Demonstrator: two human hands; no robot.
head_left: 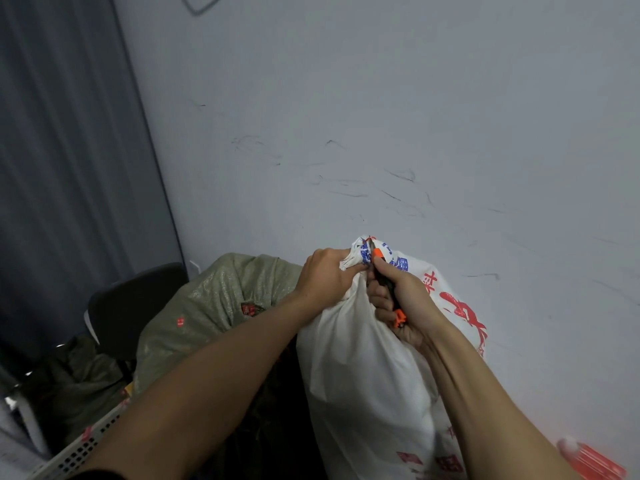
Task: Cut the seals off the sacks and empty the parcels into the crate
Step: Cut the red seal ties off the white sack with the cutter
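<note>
A white sack [363, 368] with red and blue print stands upright against the wall, its neck bunched at the top. My left hand [323, 277] is closed around that bunched neck just below the tied end. My right hand [403, 306] grips an orange and black cutter [388, 282], its tip pointing up into the gathered top of the sack. The seal itself is hidden in the folds. A pale perforated crate [74, 452] shows at the lower left, under my left forearm.
An olive-green woven sack [214, 306] with small red labels stands to the left of the white one. Behind it is a dark chair [128, 306] beside a grey curtain. A scuffed white wall fills the background. A red and white object [588, 459] lies at the lower right.
</note>
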